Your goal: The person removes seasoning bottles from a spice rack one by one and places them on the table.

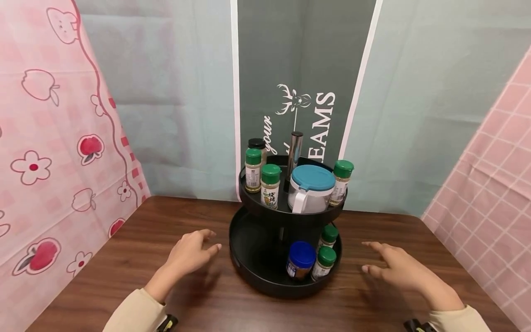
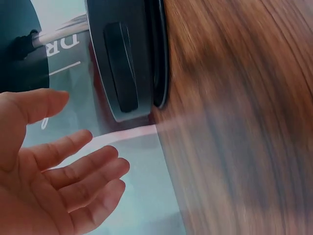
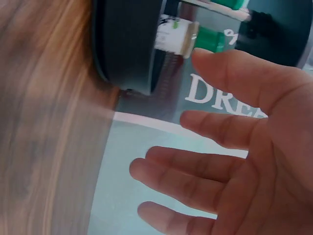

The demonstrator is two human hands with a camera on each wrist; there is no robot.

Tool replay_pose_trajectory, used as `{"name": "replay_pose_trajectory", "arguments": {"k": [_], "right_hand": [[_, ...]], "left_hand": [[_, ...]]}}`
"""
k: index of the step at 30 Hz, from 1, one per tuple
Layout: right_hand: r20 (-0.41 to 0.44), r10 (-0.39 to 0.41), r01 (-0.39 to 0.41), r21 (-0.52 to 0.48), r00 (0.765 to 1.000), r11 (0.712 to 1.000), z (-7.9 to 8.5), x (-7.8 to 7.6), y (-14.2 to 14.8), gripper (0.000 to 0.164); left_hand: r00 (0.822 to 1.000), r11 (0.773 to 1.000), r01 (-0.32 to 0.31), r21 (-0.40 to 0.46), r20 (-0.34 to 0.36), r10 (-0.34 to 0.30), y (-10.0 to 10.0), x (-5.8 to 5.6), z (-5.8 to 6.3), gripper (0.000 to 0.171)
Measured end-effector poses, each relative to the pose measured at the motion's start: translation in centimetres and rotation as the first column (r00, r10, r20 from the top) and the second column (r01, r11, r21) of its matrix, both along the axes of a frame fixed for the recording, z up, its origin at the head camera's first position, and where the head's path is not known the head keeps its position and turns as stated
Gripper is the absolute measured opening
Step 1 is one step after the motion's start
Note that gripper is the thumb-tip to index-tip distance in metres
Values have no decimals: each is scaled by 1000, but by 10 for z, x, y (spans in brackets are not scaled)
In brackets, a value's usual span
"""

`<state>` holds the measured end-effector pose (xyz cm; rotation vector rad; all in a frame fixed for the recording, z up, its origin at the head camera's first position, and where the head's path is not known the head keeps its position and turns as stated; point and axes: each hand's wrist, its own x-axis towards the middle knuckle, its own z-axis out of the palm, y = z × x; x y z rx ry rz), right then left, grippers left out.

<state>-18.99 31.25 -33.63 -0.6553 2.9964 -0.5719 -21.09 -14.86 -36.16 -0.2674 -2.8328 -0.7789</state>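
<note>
A black two-tier round rack (image 1: 265, 289) stands on the wooden table between my hands. My left hand (image 1: 191, 252) hovers at its left side, fingers relaxed and apart from the lower tier. To the right of the rack hangs my right hand (image 1: 400, 267), fingers extended, holding nothing. On the lower tier sit a blue-lidded jar (image 1: 302, 259) and two green-capped seasoning bottles, the front one (image 1: 324, 263) beside the jar. The upper tier bears a clear pot with a teal lid (image 1: 313, 178), several green-capped bottles (image 1: 270, 186) and a black-capped bottle (image 1: 256, 144).
A chrome post (image 1: 295, 154) rises from the rack's middle. Behind the wooden table (image 1: 166, 221) hangs a grey-green cloth (image 1: 174, 115) with a printed deer. Pink patterned cloth (image 1: 54, 184) closes the left side and pink checked cloth (image 1: 498, 184) the right.
</note>
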Motion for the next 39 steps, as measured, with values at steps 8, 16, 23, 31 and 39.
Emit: {"name": "replay_pose_trajectory", "arguments": {"k": [8,16,23,31,39], "right_hand": [[11,43,-43,-27,999,999,7,2,-12,65],[-4,79,-79,-42,997,996,11,5,-24,63],[-28,93,-94,-40,995,995,16,5,-35,61],[4,120,-120,-32,993,992,22,0,-44,64],[37,149,-147,-54,988,988,24,0,-50,64]], "left_hand": [[999,995,-17,98,29,15,19,-3,-4,36],[999,991,-30,132,45,25,42,-11,-9,38],[996,991,-73,114,54,68,46,-18,-11,43],[993,992,-93,87,86,85,46,-24,-16,34],[979,978,-105,182,190,70,49,-22,-22,10]]}}
